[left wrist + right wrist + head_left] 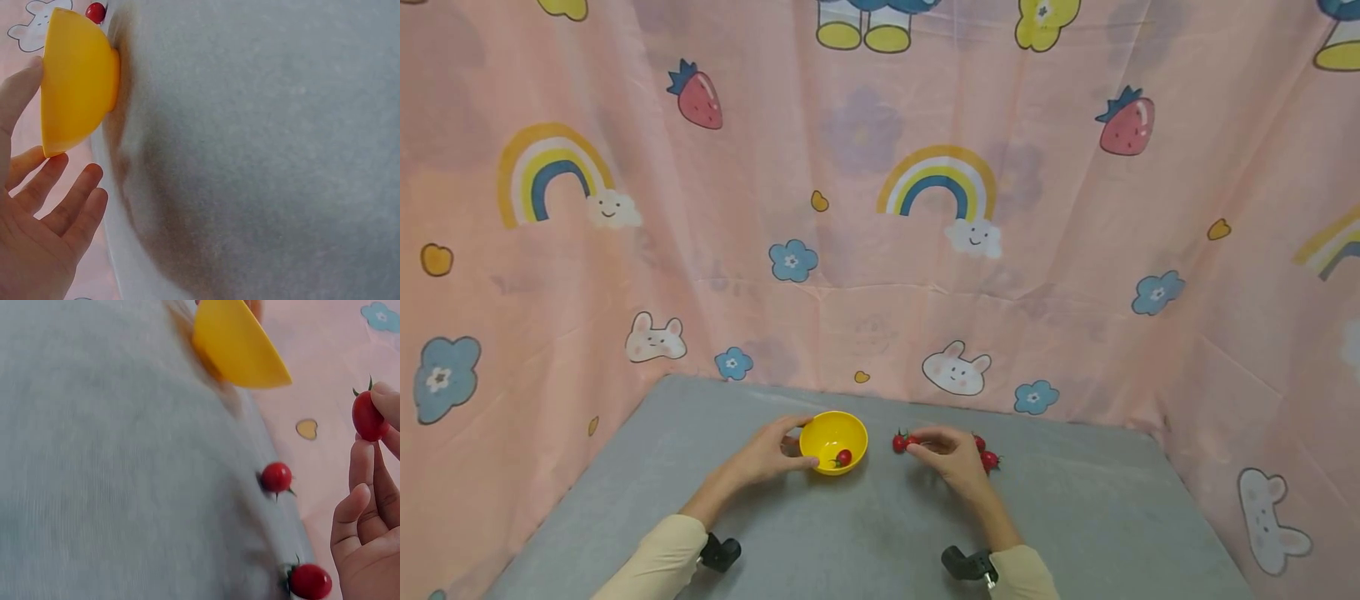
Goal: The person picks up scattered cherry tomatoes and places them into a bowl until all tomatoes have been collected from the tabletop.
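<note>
Sleeves (657, 557) closest to the cam, lol. My left hand (771, 448) has the bowl (830, 430) pinched by its rim; well apart, my right hand (955, 461) pinches a tomato (367, 419). Only the head view shows another tomato inside the bowl (844, 457). Right wrist clearly shows the held one's green top, plus two loose tomatoes (277, 477) on the table (880, 525).

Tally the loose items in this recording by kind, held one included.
Yellow bowl: 1
Cherry tomatoes: at least 5 (1 in the bowl, 1 in the right hand, at least 3 on the table; that hand may hide more)
Total: at least 6
</note>
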`<action>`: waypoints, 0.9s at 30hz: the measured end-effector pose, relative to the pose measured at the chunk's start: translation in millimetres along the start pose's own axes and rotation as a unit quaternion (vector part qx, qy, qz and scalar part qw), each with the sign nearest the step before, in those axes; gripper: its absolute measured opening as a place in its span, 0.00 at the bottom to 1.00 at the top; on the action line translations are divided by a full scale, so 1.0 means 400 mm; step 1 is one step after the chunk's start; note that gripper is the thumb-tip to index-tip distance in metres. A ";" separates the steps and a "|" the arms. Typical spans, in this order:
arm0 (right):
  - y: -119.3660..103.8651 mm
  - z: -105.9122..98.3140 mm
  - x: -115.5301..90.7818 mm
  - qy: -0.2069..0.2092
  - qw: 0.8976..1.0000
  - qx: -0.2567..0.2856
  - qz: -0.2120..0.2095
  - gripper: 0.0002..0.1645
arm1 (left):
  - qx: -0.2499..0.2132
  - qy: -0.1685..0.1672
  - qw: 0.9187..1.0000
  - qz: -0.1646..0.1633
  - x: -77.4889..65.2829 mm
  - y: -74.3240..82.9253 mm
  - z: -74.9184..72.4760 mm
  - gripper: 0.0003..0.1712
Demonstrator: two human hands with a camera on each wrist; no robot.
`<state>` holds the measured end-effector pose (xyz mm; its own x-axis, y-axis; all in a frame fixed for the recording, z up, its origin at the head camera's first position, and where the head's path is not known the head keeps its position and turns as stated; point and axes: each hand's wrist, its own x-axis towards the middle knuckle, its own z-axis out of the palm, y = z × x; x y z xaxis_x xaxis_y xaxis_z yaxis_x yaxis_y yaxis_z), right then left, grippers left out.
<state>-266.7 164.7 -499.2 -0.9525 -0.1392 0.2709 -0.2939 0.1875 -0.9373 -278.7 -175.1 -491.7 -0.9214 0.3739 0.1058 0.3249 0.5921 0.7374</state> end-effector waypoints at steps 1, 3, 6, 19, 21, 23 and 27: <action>-0.011 0.008 0.000 0.000 1.000 -0.001 0.004 0.13 | -0.001 -0.002 1.000 -0.002 0.000 0.001 0.000 0.45; -0.037 0.021 -0.002 -0.006 1.000 -0.001 0.004 0.12 | 0.000 -0.002 1.000 -0.006 0.002 0.000 0.001 0.45; -0.075 0.039 -0.005 -0.013 1.000 0.002 0.007 0.11 | 0.000 -0.002 1.000 -0.012 0.002 0.000 0.001 0.45; -0.103 0.106 0.015 -0.030 1.000 0.009 0.000 0.12 | 0.001 -0.008 1.000 -0.006 0.001 0.002 -0.003 0.45; -0.085 0.118 0.026 -0.028 1.000 0.014 0.003 0.12 | 0.000 -0.009 1.000 -0.008 0.000 0.003 -0.004 0.44; -0.063 0.130 0.038 -0.027 0.999 0.022 0.007 0.12 | 0.002 -0.009 1.000 -0.008 0.000 0.003 -0.005 0.44; -0.033 0.150 0.056 -0.031 0.999 0.020 0.005 0.11 | 0.009 -0.008 1.000 -0.009 0.001 -0.001 -0.003 0.44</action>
<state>-279.4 100.6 -494.0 -0.9480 -0.1979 0.2491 -0.2803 0.1493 -0.9482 -279.6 -176.0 -491.0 -0.9238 0.3741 0.0816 0.3119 0.6115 0.7272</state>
